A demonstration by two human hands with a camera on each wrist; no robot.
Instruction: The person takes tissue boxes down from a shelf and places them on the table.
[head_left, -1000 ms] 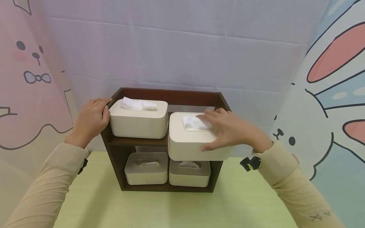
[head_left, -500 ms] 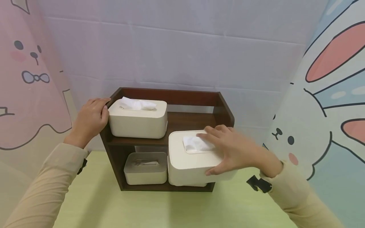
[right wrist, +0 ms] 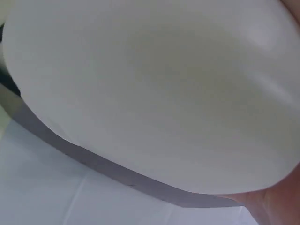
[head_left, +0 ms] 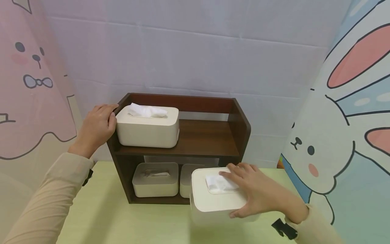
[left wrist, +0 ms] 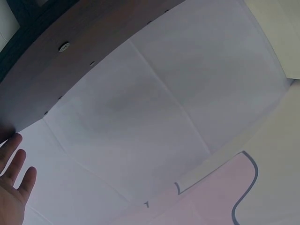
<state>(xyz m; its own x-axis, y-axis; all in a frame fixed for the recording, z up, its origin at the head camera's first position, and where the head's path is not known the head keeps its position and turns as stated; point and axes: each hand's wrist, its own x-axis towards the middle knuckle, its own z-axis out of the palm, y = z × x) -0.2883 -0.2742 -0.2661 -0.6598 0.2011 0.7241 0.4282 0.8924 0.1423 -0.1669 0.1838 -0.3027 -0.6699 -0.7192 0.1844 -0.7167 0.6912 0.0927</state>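
Observation:
In the head view my right hand grips a cream tissue box by its right part, fingers on top and thumb against the front. A white tissue shows in its slot. The box is in front of the lower right of a dark brown two-tier shelf. In the right wrist view the box covers most of the picture. My left hand rests against the shelf's upper left side. In the left wrist view its fingers look fairly straight and one fingertip touches the panel.
Another cream tissue box sits on the upper tier at left. Below it stands a tissue box with a greyish lid; a similar box beside it is partly hidden. The shelf stands on a light green surface.
My right hand has brought the cream tissue box from the shelf's upper right side down, toward me and slightly right, baring the upper tier's right part. My left hand stays in place.

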